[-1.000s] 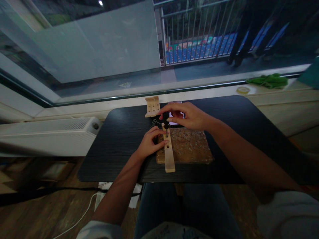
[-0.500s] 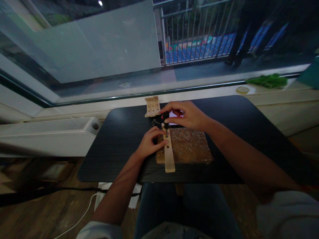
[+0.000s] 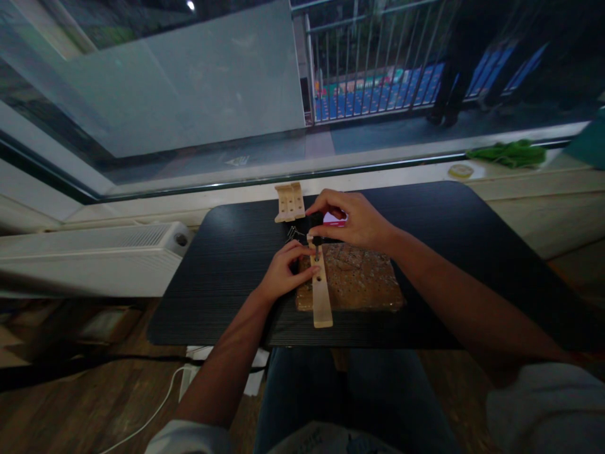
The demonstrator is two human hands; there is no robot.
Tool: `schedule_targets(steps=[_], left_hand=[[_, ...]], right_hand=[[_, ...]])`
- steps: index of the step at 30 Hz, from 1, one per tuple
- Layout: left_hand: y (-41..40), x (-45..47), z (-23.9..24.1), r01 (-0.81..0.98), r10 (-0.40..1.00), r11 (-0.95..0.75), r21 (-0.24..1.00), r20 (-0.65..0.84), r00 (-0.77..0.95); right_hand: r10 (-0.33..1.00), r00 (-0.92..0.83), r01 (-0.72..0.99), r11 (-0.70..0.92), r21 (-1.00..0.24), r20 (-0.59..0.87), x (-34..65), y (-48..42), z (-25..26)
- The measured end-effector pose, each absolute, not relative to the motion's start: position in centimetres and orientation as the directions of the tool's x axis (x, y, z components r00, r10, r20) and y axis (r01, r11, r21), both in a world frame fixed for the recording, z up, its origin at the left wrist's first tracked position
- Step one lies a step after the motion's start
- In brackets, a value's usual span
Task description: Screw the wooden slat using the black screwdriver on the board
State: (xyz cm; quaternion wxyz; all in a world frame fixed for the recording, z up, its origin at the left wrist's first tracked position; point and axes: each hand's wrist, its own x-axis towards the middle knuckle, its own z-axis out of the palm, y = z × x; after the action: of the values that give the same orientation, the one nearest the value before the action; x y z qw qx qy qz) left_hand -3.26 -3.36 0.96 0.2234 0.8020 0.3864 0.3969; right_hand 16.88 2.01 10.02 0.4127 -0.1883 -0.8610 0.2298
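Note:
A pale wooden strip [image 3: 321, 293] with holes lies along the left edge of a brown perforated board [image 3: 359, 280] on the black table [image 3: 222, 265]. My left hand [image 3: 283, 271] pinches the strip's far end and holds it down. My right hand [image 3: 352, 221] is closed around a small black screwdriver [image 3: 316, 239], whose tip stands on the strip's far end. A second wooden piece with holes [image 3: 289, 202] lies just beyond, and several small dark screws [image 3: 293, 233] lie beside it.
A pink-edged white object [image 3: 334, 219] lies under my right hand. Beyond the table runs a window sill with a green cloth [image 3: 508, 153] and a tape roll [image 3: 460, 170]. A white radiator [image 3: 94, 252] stands to the left. A cable [image 3: 155, 410] lies on the wooden floor.
My right hand has turned on the screwdriver handle, fingers curling further over it and dropping slightly. The left hand and the wooden strip have stayed put.

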Motion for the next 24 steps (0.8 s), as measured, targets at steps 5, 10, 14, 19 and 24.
schedule_targets(steps=[5, 10, 14, 19, 24], left_hand=[[-3.34, -3.27, 0.9, 0.442, 0.795, -0.605, 0.662, 0.466, 0.389], [-3.32, -3.25, 0.89, 0.445, 0.791, -0.61, 0.656, 0.47, 0.392], [-3.35, -3.22, 0.95, 0.443, 0.8, -0.598, 0.668, 0.461, 0.384], [-3.32, -3.26, 0.91, 0.439, 0.795, -0.604, 0.666, 0.467, 0.387], [-3.34, -3.3, 0.89, 0.45, 0.804, -0.592, 0.668, 0.453, 0.385]], right_hand=[[0.511, -0.576, 0.16, 0.836, -0.525, 0.638, 16.73, 1.95, 9.97], [0.5, -0.578, 0.177, 0.848, -0.499, 0.645, 16.56, 1.69, 10.08], [0.495, -0.559, 0.193, 0.858, -0.476, 0.665, 16.32, 1.38, 10.08], [0.451, -0.558, 0.165, 0.883, -0.439, 0.697, 16.18, 1.62, 9.61], [0.43, -0.609, 0.127, 0.883, -0.452, 0.667, 16.67, 1.7, 10.04]])
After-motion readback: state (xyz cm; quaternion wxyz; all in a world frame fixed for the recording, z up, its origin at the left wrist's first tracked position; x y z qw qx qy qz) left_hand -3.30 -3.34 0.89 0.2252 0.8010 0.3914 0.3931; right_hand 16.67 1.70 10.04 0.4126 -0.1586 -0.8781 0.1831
